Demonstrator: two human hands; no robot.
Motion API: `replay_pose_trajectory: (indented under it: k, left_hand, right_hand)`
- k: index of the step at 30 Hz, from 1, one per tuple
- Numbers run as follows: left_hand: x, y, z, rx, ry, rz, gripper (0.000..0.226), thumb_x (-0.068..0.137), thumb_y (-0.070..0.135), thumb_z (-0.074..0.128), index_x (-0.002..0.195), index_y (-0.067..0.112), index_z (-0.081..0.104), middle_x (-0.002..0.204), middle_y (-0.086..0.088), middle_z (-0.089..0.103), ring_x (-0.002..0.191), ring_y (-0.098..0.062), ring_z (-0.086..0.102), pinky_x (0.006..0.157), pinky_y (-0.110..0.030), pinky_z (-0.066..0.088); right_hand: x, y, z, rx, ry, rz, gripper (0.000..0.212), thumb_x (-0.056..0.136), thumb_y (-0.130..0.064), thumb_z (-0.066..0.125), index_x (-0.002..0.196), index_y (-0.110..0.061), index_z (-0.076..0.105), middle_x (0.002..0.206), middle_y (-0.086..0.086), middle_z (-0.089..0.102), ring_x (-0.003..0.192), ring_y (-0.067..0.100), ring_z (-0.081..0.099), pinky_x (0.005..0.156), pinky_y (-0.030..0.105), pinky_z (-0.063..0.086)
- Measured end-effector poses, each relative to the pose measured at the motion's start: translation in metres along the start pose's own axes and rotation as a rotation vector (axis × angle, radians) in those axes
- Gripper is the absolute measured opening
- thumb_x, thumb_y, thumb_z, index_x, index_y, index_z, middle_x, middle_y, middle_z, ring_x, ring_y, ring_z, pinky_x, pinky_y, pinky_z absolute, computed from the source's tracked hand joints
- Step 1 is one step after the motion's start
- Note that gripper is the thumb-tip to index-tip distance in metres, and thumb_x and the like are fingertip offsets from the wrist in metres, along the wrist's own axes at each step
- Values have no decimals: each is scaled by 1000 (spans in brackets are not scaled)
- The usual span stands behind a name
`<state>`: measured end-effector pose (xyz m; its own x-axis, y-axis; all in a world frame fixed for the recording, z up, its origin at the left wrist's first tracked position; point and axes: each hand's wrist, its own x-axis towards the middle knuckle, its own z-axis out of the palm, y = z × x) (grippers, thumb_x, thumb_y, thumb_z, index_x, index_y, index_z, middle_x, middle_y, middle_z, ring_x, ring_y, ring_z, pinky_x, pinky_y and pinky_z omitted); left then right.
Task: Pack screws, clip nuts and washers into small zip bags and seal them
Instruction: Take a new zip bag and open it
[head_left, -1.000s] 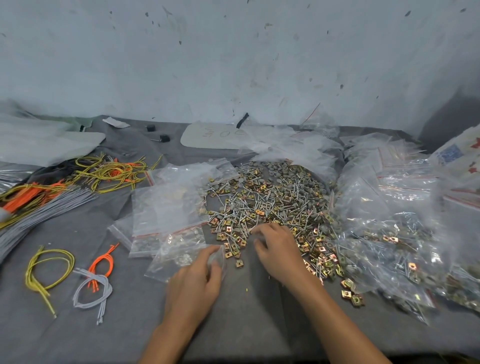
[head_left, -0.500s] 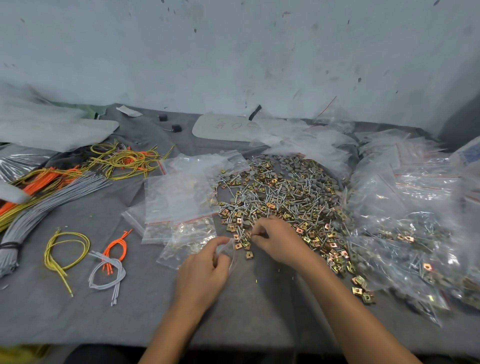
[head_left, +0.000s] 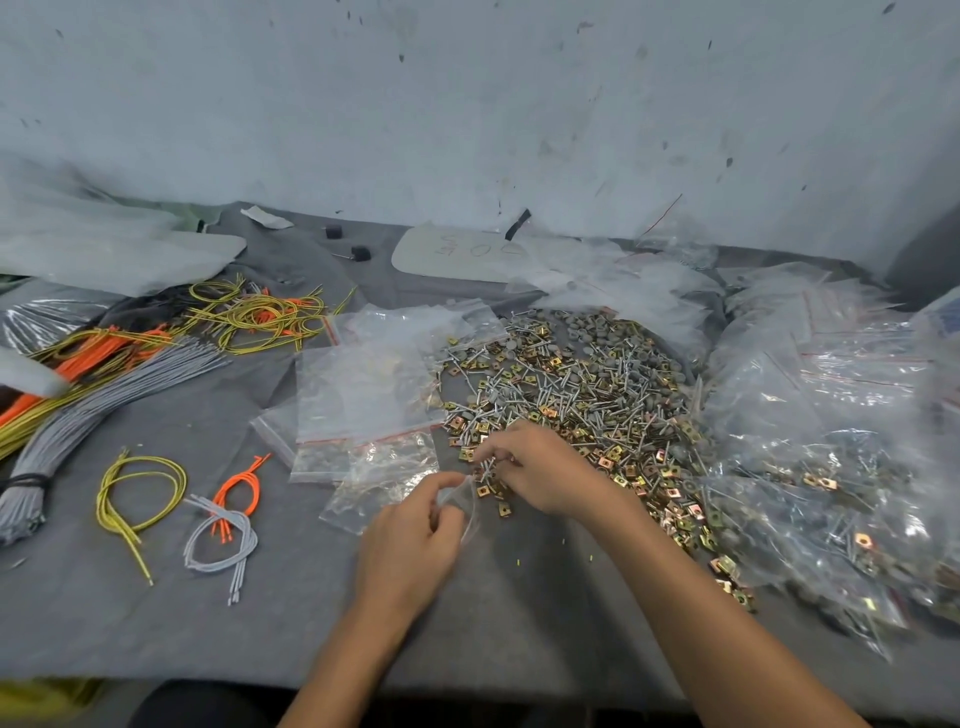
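Compared with a moment ago, the right hand (head_left: 545, 467) is sitting closer to the left hand (head_left: 410, 540), its fingertips now almost meeting the left thumb at the near edge of the hardware. Starting at the left of the grey counter (head_left: 156, 623), a tied grey wire bundle (head_left: 104, 395) is lying aslant, with a yellow wire loop (head_left: 140, 493) and a small knot of orange and grey wires (head_left: 228, 519) resting apart in front of it. Next, a stack of empty zip bags (head_left: 363, 389) is lying flat, overlapping a few bags that are already holding parts. Just in front of these, the left hand is pinching a small clear zip bag (head_left: 460, 501) between thumb and forefinger, with the other fingers curling under. Beside it, the right hand is pinching a few screws (head_left: 485, 467) in its fingertips, close to the bag. Behind and to the right, the loose pile of screws, clip nuts and washers (head_left: 571, 384) is spreading across the cloth. Farthest right, a heap of filled bags (head_left: 831, 493) is crowding the counter's edge.
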<state>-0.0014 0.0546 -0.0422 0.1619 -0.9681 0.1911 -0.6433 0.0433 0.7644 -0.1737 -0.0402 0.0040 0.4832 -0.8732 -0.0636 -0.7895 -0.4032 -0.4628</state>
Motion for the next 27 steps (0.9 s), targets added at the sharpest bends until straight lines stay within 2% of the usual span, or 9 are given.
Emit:
replay_pose_trajectory:
  k: [2,7,11,13,16,19,22,25,27]
  left_hand:
    - [1,0,0,-8,5,-7,39,78,41,42,112,45,60,60,15,56,57,-10,53,59,-36,48]
    - [1,0,1,-13,16,-22,41,77,40,43,112,42,64,59,15,55,57,-13,52,59,-38,48]
    - [2,-1,2,-13,29,-18,41,77,40,42,113,43,62,60,13,55,56,-10,52,57,-36,46]
    - [2,0,2,-32,27,-21,42,76,43,39,113,45,60,59,12,55,55,-11,52,59,-39,49]
    - [2,1,1,-45,26,-23,46,74,48,36,114,45,60,59,13,55,57,-13,53,61,-42,50]
    - [1,1,0,-43,23,-33,45,76,42,39,116,42,61,58,13,56,57,-15,53,61,-41,50]
    - [1,1,-1,-77,19,-38,43,77,47,39,115,45,60,59,11,60,58,-15,57,62,-41,51]
    - [1,1,-1,-136,44,-33,39,79,46,41,114,46,58,59,10,62,57,-11,58,62,-42,52]
    - [0,0,-1,-171,65,-34,38,80,38,44,114,46,58,57,10,61,54,-8,55,61,-41,52]
  right_hand:
    - [7,-1,5,-69,-44,-3,31,98,-13,55,117,-32,69,114,-2,52,109,19,53,96,38,46]
    - [11,9,9,-135,12,-27,4,99,-21,59,101,-22,62,105,-4,45,111,23,49,93,36,41]
    - [3,11,4,-105,100,-28,12,99,-23,60,106,-17,67,106,-2,50,110,23,49,93,36,41]
    - [-7,7,1,-19,141,-18,13,99,-25,60,104,-19,70,102,0,59,101,21,55,88,37,44]
    - [-29,-6,4,291,205,3,9,97,-26,63,102,-27,70,86,-4,70,82,11,63,75,34,50]
    - [-47,-21,20,518,229,15,14,93,-22,69,101,-32,64,77,-13,72,68,-1,61,66,21,47]
    - [-51,-31,38,505,311,21,9,90,-20,74,93,-25,67,80,-14,72,75,0,65,72,21,49]
    - [-48,-39,50,410,410,0,7,87,-24,78,93,-25,73,84,-14,62,76,-2,60,72,12,44]
    - [-45,-42,55,290,423,0,10,88,-28,76,98,-27,76,86,-13,51,78,3,56,73,20,45]
